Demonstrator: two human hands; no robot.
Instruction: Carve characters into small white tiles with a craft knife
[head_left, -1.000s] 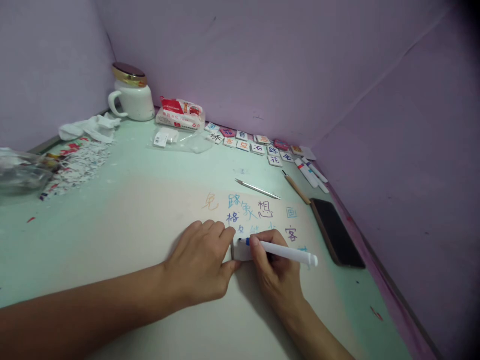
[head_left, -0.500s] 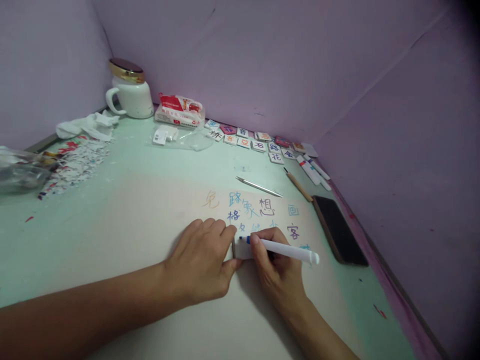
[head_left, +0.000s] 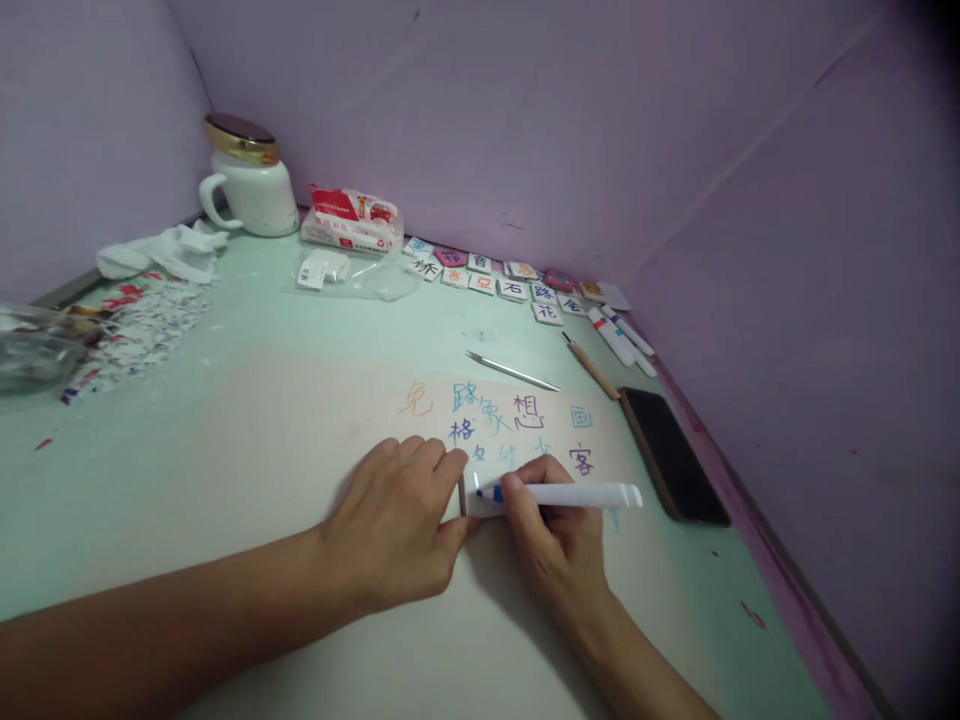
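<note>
Between my two hands lies a small white square tile (head_left: 484,503) on a large pale sheet of paper (head_left: 300,420). My left hand (head_left: 409,515) is closed on the tile's left edge, thumb at the near corner and fingers at the far one. In my right hand (head_left: 559,530) a white marker (head_left: 581,494) with a blue tip is pinched, and its tip touches the tile's face. A short blue stroke shows near that tip. Coloured Chinese characters are written on the sheet just beyond the hands, partly covered by them.
A metal pen-like tool (head_left: 514,371), a wooden-handled tool (head_left: 592,368) and a phone (head_left: 673,455) lie to the right. Character tiles (head_left: 512,290) line the back wall near several markers (head_left: 611,335). Left of them stand a lidded mug (head_left: 259,195), a red-white packet (head_left: 352,220) and paper shreds (head_left: 150,325).
The marker's tip has moved down and slightly left across the tile, and the marker's rear end has risen. My left hand keeps its hold. The whole view has shifted slightly.
</note>
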